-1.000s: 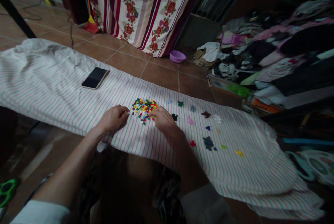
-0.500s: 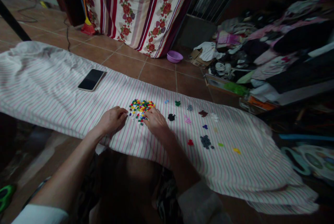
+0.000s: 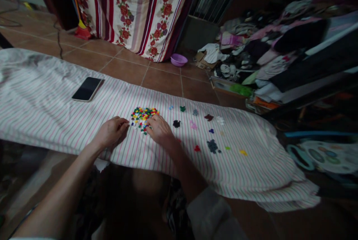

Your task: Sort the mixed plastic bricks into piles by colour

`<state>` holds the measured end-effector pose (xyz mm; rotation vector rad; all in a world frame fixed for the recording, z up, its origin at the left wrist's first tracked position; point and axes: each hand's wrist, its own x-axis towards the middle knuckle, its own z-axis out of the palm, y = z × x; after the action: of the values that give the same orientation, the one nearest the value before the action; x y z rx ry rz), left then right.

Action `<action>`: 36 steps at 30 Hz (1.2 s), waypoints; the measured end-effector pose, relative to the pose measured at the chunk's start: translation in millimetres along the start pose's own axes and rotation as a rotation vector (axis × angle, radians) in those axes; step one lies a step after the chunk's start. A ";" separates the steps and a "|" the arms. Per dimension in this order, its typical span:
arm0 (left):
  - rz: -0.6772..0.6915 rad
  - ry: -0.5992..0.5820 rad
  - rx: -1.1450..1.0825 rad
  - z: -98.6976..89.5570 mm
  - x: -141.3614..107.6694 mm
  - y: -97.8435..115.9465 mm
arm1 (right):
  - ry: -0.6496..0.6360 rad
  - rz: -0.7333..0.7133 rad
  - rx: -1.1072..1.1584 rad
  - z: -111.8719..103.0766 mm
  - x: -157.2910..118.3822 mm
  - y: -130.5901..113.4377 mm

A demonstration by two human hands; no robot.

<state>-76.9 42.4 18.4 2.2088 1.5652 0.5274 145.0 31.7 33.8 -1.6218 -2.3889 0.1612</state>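
Note:
A heap of small coloured plastic pieces (image 3: pixel 142 114) lies on the striped cloth, mixed in red, yellow, green, white and blue. At its left edge rests my left hand (image 3: pixel 112 132), fingertips curled together; whatever they pinch is too small to name. My right hand (image 3: pixel 160 131) is over the heap's right side, its fingers bent down and pressed together among the pieces, their tips partly hidden. To the right, pieces lie sorted by colour, including a black cluster (image 3: pixel 176 123), a pink cluster (image 3: pixel 193 124), a dark grey cluster (image 3: pixel 212 146) and a red cluster (image 3: pixel 197 148).
The striped cloth (image 3: pixel 179 165) covers a long narrow surface. A phone (image 3: pixel 87 89) lies on its left part. Beyond are a purple basin (image 3: pixel 179 60), a floral curtain (image 3: pixel 134 12) and a broom (image 3: pixel 82 31). Piled clothes (image 3: pixel 268 42) stand at the right.
The whole view has shifted, so the cloth and its contents appear farther left. Both hands keep nearly the same place at the heap, with fingers still curled.

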 end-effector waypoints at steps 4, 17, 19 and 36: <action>-0.023 0.094 0.072 -1.7 -5.0 4.4 | 0.022 0.019 0.020 -6.9 -3.9 -2.0; -0.141 0.349 0.296 12.9 -9.5 5.5 | -0.019 0.061 0.031 -33.7 -40.6 6.6; -0.158 0.366 0.336 16.0 -12.4 12.1 | -0.032 0.082 0.047 -39.7 -46.3 11.0; -0.265 0.386 0.281 10.0 -24.6 37.5 | 0.325 0.704 0.088 -96.2 -126.5 160.2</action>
<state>-49.3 6.7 26.8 2.1293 2.2153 0.7205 358.7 -30.0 71.6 -2.1762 -1.4838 0.1112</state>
